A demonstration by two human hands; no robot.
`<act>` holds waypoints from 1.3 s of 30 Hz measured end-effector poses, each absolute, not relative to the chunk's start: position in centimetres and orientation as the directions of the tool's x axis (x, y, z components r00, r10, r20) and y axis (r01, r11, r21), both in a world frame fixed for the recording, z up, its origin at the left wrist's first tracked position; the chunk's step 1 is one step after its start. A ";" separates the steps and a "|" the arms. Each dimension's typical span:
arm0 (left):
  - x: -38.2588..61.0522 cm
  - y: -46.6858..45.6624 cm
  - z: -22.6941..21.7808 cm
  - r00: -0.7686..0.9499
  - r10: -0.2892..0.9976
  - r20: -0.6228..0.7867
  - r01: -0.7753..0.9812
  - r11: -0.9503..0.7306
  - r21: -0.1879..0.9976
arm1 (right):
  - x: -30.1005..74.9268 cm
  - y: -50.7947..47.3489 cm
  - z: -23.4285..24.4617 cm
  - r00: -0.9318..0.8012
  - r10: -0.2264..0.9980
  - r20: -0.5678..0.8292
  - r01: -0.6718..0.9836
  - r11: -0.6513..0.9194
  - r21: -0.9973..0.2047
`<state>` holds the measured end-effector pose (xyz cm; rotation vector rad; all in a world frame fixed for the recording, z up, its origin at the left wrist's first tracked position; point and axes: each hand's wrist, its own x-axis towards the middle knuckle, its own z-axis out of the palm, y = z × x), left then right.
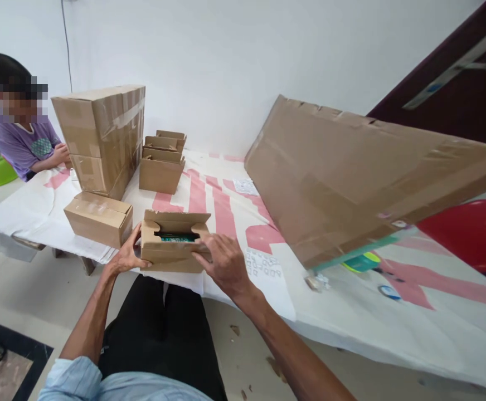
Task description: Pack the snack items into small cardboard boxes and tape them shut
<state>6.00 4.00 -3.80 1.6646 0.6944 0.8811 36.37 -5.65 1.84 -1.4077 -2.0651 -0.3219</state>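
In front of me a small cardboard box (171, 262) stands at the table's near edge, its long back flap raised. Through the gap in its top, dark and green contents show; what they are I cannot make out. My left hand (126, 253) grips the box's left end, thumb on the front face and fingers behind. At the right end, my right hand (226, 262) pinches the front top edge between thumb and fingers. A closed cardboard box (98, 217) lies just left of my left hand.
Tall stacked cartons (101, 139) stand at the back left, with several open boxes (161, 175) beside them. A large leaning cardboard sheet (351, 178) fills the right. A tape roll (389, 292) lies there. Another person (25, 133) sits at the far left.
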 end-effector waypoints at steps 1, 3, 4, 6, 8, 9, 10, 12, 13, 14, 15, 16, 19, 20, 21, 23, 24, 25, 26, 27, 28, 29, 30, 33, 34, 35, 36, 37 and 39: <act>6.0 3.9 -4.1 0.557 0.806 0.203 0.021 -0.258 0.966 | 36.3 -6.2 1.6 -0.265 0.743 0.614 0.909 0.406 -0.099; 5.9 3.7 -4.8 0.545 0.810 0.219 0.046 -0.289 0.956 | 36.4 -7.2 0.9 -0.310 0.722 0.619 0.901 0.431 -0.051; 5.9 3.6 -5.1 0.533 0.812 0.238 0.055 -0.314 0.948 | 36.4 -7.6 0.6 -0.328 0.711 0.622 0.894 0.446 -0.040; 6.0 3.4 -5.6 0.508 0.817 0.274 0.077 -0.360 0.930 | 36.7 -8.2 -0.1 -0.340 0.692 0.637 0.883 0.468 -0.036; 6.2 3.0 -5.7 0.488 0.827 0.280 0.115 -0.379 0.918 | 37.1 -8.6 -0.6 -0.332 0.681 0.652 0.881 0.472 -0.044; 6.4 2.8 -5.7 0.480 0.833 0.274 0.135 -0.379 0.916 | 37.4 -8.8 -0.7 -0.327 0.681 0.655 0.879 0.473 -0.053; 6.5 2.6 -5.5 0.472 0.840 0.269 0.152 -0.378 0.913 | 37.7 -9.0 -0.7 -0.321 0.685 0.654 0.877 0.476 -0.068; 6.9 2.1 -5.0 0.456 0.847 0.272 0.171 -0.383 0.908 | 38.4 -9.5 -0.4 -0.305 0.702 0.643 0.864 0.489 -0.123; 7.1 1.8 -4.6 0.450 0.847 0.283 0.175 -0.394 0.902 | 38.7 -9.7 -0.1 -0.296 0.718 0.631 0.853 0.496 -0.165; 7.3 1.6 -4.2 0.448 0.843 0.297 0.178 -0.410 0.895 | 38.9 -9.9 0.3 -0.288 0.738 0.610 0.836 0.504 -0.215; 7.5 1.4 -3.8 0.447 0.837 0.315 0.180 -0.429 0.885 | 39.1 -10.1 0.9 -0.284 0.762 0.582 0.814 0.512 -0.274; 7.6 1.2 -3.4 0.445 0.831 0.334 0.184 -0.450 0.874 | 39.1 -10.2 1.5 -0.280 0.789 0.548 0.786 0.515 -0.340; 7.9 0.6 -2.4 0.436 0.813 0.386 0.195 -0.504 0.841 | 38.1 -10.2 4.3 -0.237 0.862 0.449 0.702 0.471 -0.534; 8.0 0.5 -2.1 0.432 0.808 0.402 0.202 -0.521 0.829 | 37.5 -10.0 5.3 -0.216 0.875 0.433 0.681 0.453 -0.575; 8.0 0.4 -1.9 0.431 0.801 0.415 0.212 -0.537 0.817 | 36.9 -9.8 6.5 -0.202 0.881 0.427 0.666 0.443 -0.600; 8.1 0.1 -1.3 0.437 0.789 0.433 0.235 -0.564 0.791 | 35.5 -9.1 8.6 -0.220 0.871 0.440 0.646 0.468 -0.603; 8.2 -0.1 -1.0 0.439 0.785 0.437 0.250 -0.574 0.780 | 34.8 -8.6 9.6 -0.247 0.855 0.457 0.639 0.498 -0.586; 8.4 -0.2 -0.7 0.442 0.784 0.437 0.268 -0.580 0.769 | 34.1 -8.1 10.5 -0.280 0.833 0.477 0.635 0.533 -0.559; 8.5 -0.4 -0.4 0.442 0.784 0.436 0.287 -0.584 0.760 | 33.5 -7.6 11.3 -0.317 0.805 0.501 0.632 0.574 -0.522; 8.8 -0.6 -0.1 0.442 0.785 0.434 0.307 -0.587 0.749 | 33.0 -7.1 12.0 -0.359 0.773 0.523 0.630 0.614 -0.476; 9.0 -0.8 0.1 0.440 0.787 0.432 0.326 -0.589 0.740 | 32.6 -6.6 12.5 -0.404 0.740 0.537 0.632 0.650 -0.421; 9.3 -1.1 0.4 0.438 0.789 0.431 0.345 -0.590 0.730 | 32.2 -6.1 12.9 -0.450 0.713 0.538 0.641 0.677 -0.362; 9.6 -1.3 0.6 0.434 0.792 0.431 0.362 -0.591 0.721 | 31.8 -5.6 13.2 -0.495 0.693 0.523 0.655 0.694 -0.299; 10.5 -2.0 1.1 0.418 0.798 0.433 0.404 -0.591 0.698 | 31.3 -4.7 13.4 -0.589 0.694 0.414 0.730 0.677 -0.098; 10.7 -2.2 1.2 0.413 0.798 0.438 0.413 -0.593 0.691 | 31.2 -4.5 13.4 -0.600 0.707 0.375 0.753 0.658 -0.035; 10.9 -2.4 1.3 0.411 0.797 0.444 0.419 -0.597 0.684 | 31.1 -4.4 13.3 -0.604 0.721 0.341 0.771 0.636 0.021; 11.1 -2.5 1.3 0.408 0.794 0.451 0.421 -0.601 0.679 | 31.1 -4.4 13.3 -0.603 0.734 0.313 0.785 0.616 0.069; 11.3 -2.6 1.4 0.404 0.792 0.457 0.422 -0.605 0.675 | 31.1 -4.4 13.3 -0.601 0.744 0.292 0.794 0.598 0.110; 11.6 -2.8 1.6 0.403 0.789 0.463 0.426 -0.610 0.668 | 31.0 -4.5 13.2 -0.604 0.753 0.262 0.797 0.578 0.175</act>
